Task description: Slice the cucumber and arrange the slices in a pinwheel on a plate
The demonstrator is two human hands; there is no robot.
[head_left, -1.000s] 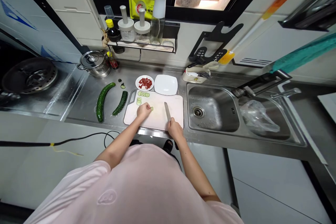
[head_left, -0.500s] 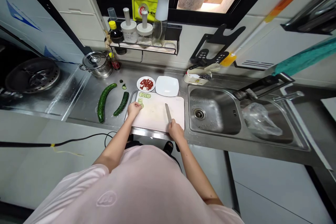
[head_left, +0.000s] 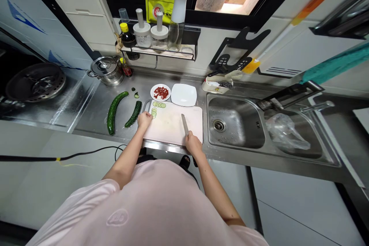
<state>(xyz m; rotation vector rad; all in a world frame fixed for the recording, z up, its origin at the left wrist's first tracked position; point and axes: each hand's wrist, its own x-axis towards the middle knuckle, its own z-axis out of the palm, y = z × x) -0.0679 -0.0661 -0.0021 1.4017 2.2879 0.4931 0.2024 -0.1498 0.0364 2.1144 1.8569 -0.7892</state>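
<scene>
My right hand (head_left: 193, 144) is wrapped around the handle of a kitchen knife (head_left: 185, 123). The blade points away from me over the right half of the white cutting board (head_left: 173, 125). At the board's left edge is my left hand (head_left: 144, 120), fingers curled together, with nothing visible in them. Just right of its fingertips lies a short overlapping column of cucumber slices (head_left: 153, 113). A row of more cucumber slices (head_left: 159, 104) runs along the board's far left edge. Left of the board rest a cut cucumber (head_left: 133, 114) and a longer whole cucumber (head_left: 115, 113).
Behind the board stand a plate of chopped red pieces (head_left: 160, 92) and a white square plate (head_left: 183, 95). Cucumber ends (head_left: 136, 95) lie on the steel counter. A sink (head_left: 236, 123) is at right; a lidded pot (head_left: 106, 71) and a wok (head_left: 36, 80) are at left.
My left hand has drawn back a little to the left from the cucumber slices, leaving the nearest slice in the column. My right hand and the knife stay where they were.
</scene>
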